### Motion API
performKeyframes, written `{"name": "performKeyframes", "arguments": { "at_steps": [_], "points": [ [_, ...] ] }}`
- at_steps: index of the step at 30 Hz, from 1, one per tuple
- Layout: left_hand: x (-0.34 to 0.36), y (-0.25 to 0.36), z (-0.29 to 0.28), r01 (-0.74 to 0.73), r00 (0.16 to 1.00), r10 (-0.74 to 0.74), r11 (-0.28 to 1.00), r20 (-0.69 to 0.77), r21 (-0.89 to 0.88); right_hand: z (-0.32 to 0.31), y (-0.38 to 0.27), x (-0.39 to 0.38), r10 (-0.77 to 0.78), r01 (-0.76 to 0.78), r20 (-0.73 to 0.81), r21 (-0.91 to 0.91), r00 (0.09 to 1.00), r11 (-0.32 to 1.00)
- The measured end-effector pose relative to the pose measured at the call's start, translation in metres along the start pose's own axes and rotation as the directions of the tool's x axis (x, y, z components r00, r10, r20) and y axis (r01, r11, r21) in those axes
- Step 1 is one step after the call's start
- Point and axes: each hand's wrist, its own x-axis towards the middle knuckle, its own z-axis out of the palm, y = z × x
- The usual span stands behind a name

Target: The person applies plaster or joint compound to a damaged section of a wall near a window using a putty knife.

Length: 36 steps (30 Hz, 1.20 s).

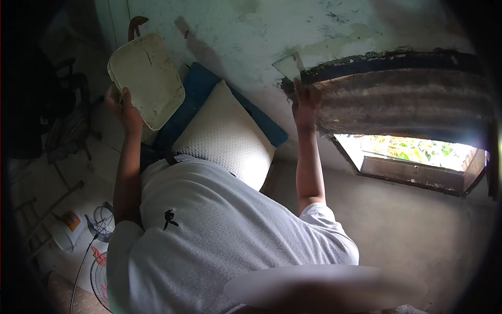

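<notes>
My left hand grips the near-left edge of a shallow, off-white rectangular tub, thumb over its rim. The tub is tilted, so its smeared inside shows. Out ahead, my right hand is closed around a putty knife, whose wide flat blade lies at the wall. That spot is by the left end of a dark, rough-edged strip above the window opening. The putty knife's handle is mostly hidden in my fingers.
A white quilted cushion and a blue pad lie ahead of me. Corrugated sheeting hangs over the bright window at right. A brown curved piece shows beyond the tub. At lower left stand a white bucket and a fan.
</notes>
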Motion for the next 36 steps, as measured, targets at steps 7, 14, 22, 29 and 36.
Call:
{"name": "performKeyframes", "arguments": {
  "at_steps": [7, 14, 22, 29, 36],
  "points": [
    [-0.006, 0.011, 0.007, 0.052, 0.999, -0.052, 0.999, 0.015, -0.016, 0.022, 0.002, 0.005, 0.058, -0.06, -0.047, -0.042, 0.997, 0.997],
    [-0.001, 0.007, 0.009, 0.082, 0.989, -0.063, 0.986, 0.134, -0.142, -0.005, -0.021, -0.052, 0.153, -0.153, 0.022, 0.024, 0.988, 0.988],
    [-0.009, 0.016, 0.036, 0.165, 0.973, -0.134, 0.973, 0.188, -0.16, -0.034, -0.184, -0.036, 0.192, -0.316, 0.251, 0.745, 0.949, 0.588],
    [0.009, 0.031, 0.045, 0.405, 0.898, -0.291, 0.84, 0.331, -0.361, -0.047, -0.234, -0.037, 0.186, -0.435, 0.399, 0.733, 0.898, 0.523],
    [0.028, 0.039, 0.012, 0.374, 0.908, -0.252, 0.846, 0.334, -0.38, -0.054, -0.229, -0.061, 0.258, -0.553, 0.666, 0.734, 0.7, -0.393]
  ]
}}
